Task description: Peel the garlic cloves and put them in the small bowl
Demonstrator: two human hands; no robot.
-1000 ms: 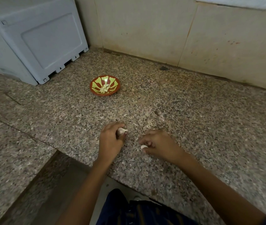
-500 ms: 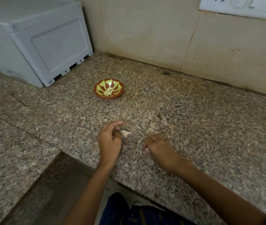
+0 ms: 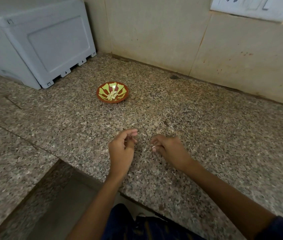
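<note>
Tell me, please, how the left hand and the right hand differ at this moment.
The right hand pinches a small white piece of garlic at its fingertips; the left hand shows no garlic, only something thin I cannot identify. The left hand's forefinger reaches out toward the bowl; the right hand's fingers curl in. Both are low over the counter, near its front edge.

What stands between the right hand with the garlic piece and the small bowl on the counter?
Nothing visible does. The right hand pinches a small white garlic piece, and only bare granite counter lies between it and the small bowl. The left hand sits beside that line, not across it.
</note>
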